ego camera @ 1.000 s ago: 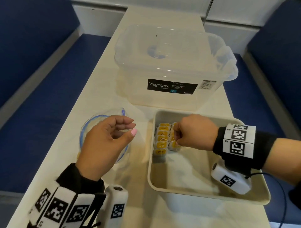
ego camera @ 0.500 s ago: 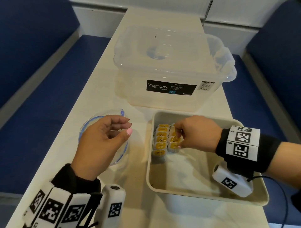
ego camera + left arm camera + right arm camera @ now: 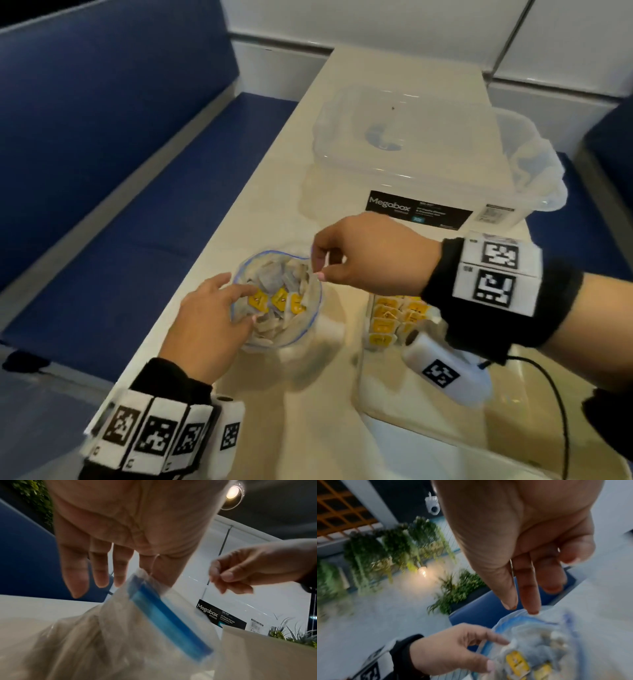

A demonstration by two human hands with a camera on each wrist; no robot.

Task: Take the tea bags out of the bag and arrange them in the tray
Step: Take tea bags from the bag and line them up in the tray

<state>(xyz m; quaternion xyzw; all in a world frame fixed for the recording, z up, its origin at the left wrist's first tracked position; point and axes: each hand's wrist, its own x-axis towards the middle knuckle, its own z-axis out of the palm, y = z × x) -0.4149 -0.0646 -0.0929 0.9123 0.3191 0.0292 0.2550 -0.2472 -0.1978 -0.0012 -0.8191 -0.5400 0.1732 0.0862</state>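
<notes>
A clear zip bag (image 3: pixel 294 329) with a blue rim stands open on the table, with several yellow-tagged tea bags (image 3: pixel 279 299) inside. My left hand (image 3: pixel 251 305) pinches its near-left rim between index finger and thumb. The blue zip strip (image 3: pixel 164 615) runs just under that hand (image 3: pixel 132 580). Empty, my right hand (image 3: pixel 318 267) hovers over the bag's far-right rim with fingers loosely curled, and in the right wrist view its fingertips (image 3: pixel 533 612) reach the bag (image 3: pixel 539 635). The beige tray (image 3: pixel 383 397) on the right holds two rows of tea bags (image 3: pixel 390 315) at its far-left corner, partly hidden by my right wrist.
A lidded clear Megabox container (image 3: pixel 428 164) stands on the table (image 3: pixel 274 192) behind the bag and tray. Blue bench seats (image 3: pixel 137 240) run along both sides of the table. The near part of the tray floor is bare.
My right hand left the tea bags in the tray and moved left, over the bag's mouth. The left hand stays at the bag's rim. The view has swung left and closer.
</notes>
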